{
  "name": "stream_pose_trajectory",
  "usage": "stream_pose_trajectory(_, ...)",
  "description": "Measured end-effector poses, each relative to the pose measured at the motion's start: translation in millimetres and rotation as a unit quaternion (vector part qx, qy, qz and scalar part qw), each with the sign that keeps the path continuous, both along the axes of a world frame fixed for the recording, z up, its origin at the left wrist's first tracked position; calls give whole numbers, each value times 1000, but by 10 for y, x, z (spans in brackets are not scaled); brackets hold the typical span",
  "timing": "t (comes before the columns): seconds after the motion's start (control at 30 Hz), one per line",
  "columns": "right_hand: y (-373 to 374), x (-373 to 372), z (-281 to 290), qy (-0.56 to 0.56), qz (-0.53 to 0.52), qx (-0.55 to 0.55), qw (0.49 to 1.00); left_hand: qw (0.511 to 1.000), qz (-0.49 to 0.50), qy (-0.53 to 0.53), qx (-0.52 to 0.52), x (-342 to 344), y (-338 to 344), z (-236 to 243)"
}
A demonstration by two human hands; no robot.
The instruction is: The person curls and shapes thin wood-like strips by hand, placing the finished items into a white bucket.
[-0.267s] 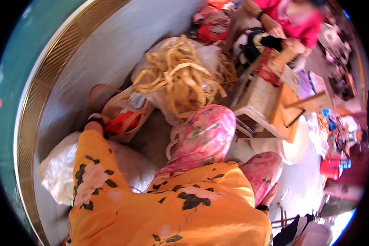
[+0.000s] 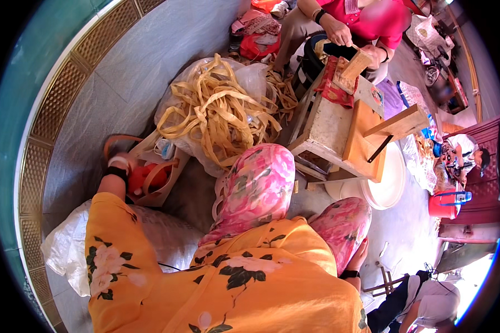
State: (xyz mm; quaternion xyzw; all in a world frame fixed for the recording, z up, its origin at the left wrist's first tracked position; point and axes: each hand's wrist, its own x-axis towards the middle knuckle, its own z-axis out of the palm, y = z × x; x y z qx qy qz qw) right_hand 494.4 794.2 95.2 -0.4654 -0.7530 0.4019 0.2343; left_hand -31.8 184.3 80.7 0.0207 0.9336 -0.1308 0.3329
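Note:
At the left, my left hand (image 2: pixel 124 162) reaches into the side of an open cream bag (image 2: pixel 175 176) with orange handles. Something red (image 2: pixel 156 175) lies inside it, close to my fingers. That hand is smeared by motion, so its grip does not show. My right hand (image 2: pixel 360 255) rests along the outer side of my right leg, in pink flowered cloth; its visible fingers lie flat and hold nothing. Beyond my knees, a heap of long tan strips (image 2: pixel 219 111) sits in a clear plastic bag (image 2: pixel 253 80).
A wooden bench (image 2: pixel 322 125) with a board and red cloth stands ahead right, beside a white tub (image 2: pixel 388 183). Across it, a co-worker in pink (image 2: pixel 339 30) handles a wooden block (image 2: pixel 356 65). A white sack (image 2: pixel 66 241) lies by my left arm; a red bucket (image 2: pixel 444 204) stands right.
The view has shifted, so the bench and strips appear further left. My left hand stays at the bag; my right stays on my leg. The co-worker's hands have moved apart near the block.

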Motion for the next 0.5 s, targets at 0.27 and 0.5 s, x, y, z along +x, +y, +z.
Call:
stream_pose_trajectory(0.27, -127, 502, -2, -61, 84, -242, 965, 808, 7, 17, 589, 544, 1616, 352)
stream_pose_trajectory(0.5, -29, 1586, 807, -317, 273, -454, 787, 884, -186, -161, 399, 1691, 1796, -50)
